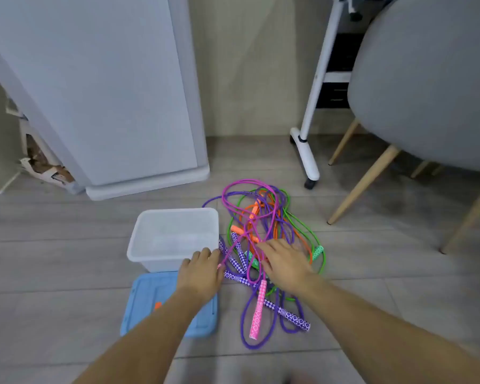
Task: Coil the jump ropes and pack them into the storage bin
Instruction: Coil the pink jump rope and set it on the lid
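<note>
The tangled jump ropes (263,245) lie at the bin's (175,239) three o'clock, both hands (203,275) (286,264) are spread flat on them, nothing gripped, and one rope pulled now may drag the knotted rest along.

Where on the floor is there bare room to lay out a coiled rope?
Bare grey plank floor lies left of the clear plastic storage bin, and more between the tangled pile of coloured jump ropes and the wooden chair legs. It is crowded around both hands, the ropes and the blue lid.
</note>
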{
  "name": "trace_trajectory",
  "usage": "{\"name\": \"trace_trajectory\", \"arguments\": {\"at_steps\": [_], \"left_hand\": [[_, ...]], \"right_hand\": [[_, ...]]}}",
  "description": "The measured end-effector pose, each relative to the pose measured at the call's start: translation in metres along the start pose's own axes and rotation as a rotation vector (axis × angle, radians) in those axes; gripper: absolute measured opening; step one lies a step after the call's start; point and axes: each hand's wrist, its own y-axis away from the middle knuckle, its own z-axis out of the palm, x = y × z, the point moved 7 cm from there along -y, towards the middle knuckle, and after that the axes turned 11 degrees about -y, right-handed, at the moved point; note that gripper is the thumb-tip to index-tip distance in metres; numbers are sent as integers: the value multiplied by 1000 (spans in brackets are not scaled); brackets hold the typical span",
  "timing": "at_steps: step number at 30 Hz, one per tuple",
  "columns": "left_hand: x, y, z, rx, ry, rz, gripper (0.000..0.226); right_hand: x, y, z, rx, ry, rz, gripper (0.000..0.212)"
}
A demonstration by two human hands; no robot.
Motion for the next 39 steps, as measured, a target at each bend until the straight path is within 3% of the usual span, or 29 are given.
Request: {"name": "trace_trajectory", "arguments": {"at_steps": [4,8,13,19,22,29,34,39], "left_hand": [[-11,-14,84,-233,-24,-48,33],[-17,-23,147,-365,5,-77,31],[-23,-19,186,-395,74,-120,30],[-1,-19,177,-453,147,-75,39],[9,-18,143,-446,198,-37,43],[16,-11,-39,-153,273,71,44],[18,16,-196,87,221,203,35],[16,58,-304,308,247,240,27]], "right_hand": [[15,-9,67,-98,30,-5,39],[28,-14,113,-134,-7,18,39],[38,-4,141,-114,-43,58,46],[47,-3,125,-106,-72,112,44],[44,1,102,-110,-59,133,48],[7,10,-31,59,-81,145,52],[-24,16,-140,174,-266,124,53],[-71,23,-218,333,-661,34,69]]}}
